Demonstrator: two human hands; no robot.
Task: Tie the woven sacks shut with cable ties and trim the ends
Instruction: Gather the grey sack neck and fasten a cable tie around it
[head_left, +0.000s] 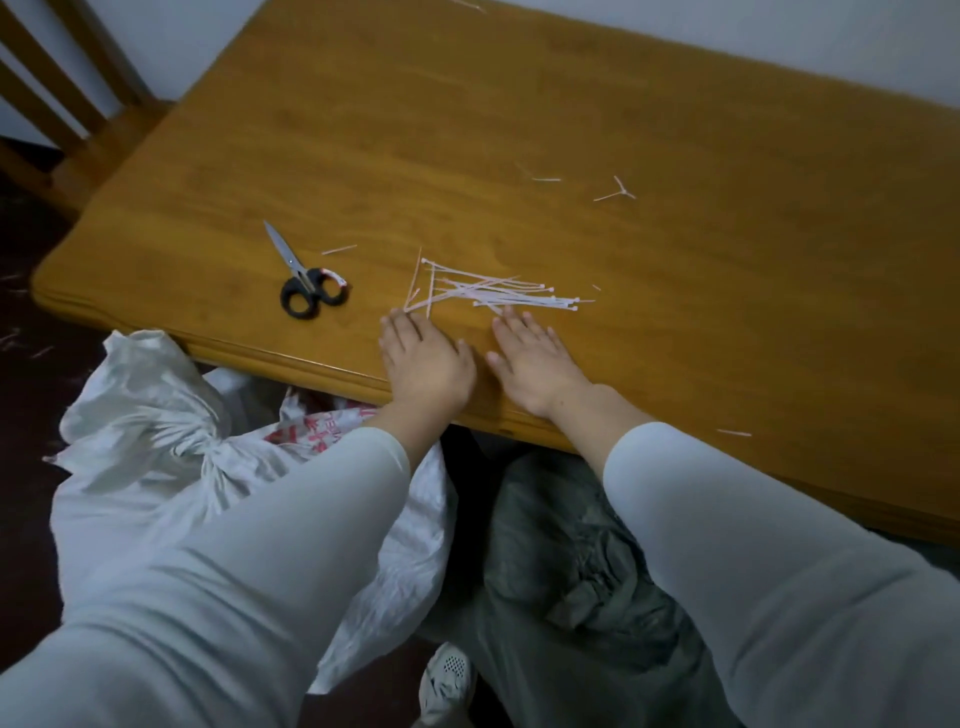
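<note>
My left hand (423, 358) and my right hand (532, 361) lie flat, palms down, on the near edge of the wooden table (519, 130), fingers straight and holding nothing. Just beyond the fingertips lies a loose pile of white cable ties (493, 292). Black-handled scissors (304, 280) lie closed to the left of the pile. A white woven sack (156, 441) stands on the floor at the left, its neck gathered and cinched. A grey-green sack (571, 571) sits between my arms below the table edge.
Cut-off tie ends (618, 191) are scattered across the table and the dark floor. A wooden chair (67, 114) stands at the far left corner. A white shoe (447, 680) shows at the bottom. A pale wall runs behind the table.
</note>
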